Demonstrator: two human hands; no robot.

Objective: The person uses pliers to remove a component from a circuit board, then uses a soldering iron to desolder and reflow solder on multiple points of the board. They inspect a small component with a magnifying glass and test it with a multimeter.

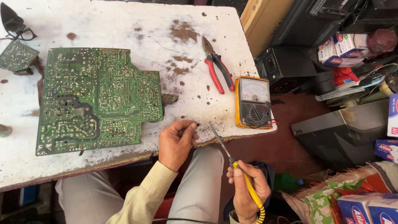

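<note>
My left hand (177,142) rests on the front edge of the white table (124,25) and pinches a tiny dark component (197,124) between thumb and fingers. My right hand (248,190) grips a yellow-handled soldering iron (232,162), held below the table edge with its metal tip pointing up toward the component. A large green circuit board (95,99) lies solder side up to the left of my left hand.
Red-handled pliers (216,66) and a yellow analog multimeter (253,103) lie at the table's right. A smaller circuit board (16,56) sits at far left. Black equipment cases (286,66), an old monitor (344,130) and coloured boxes (365,209) crowd the floor on the right.
</note>
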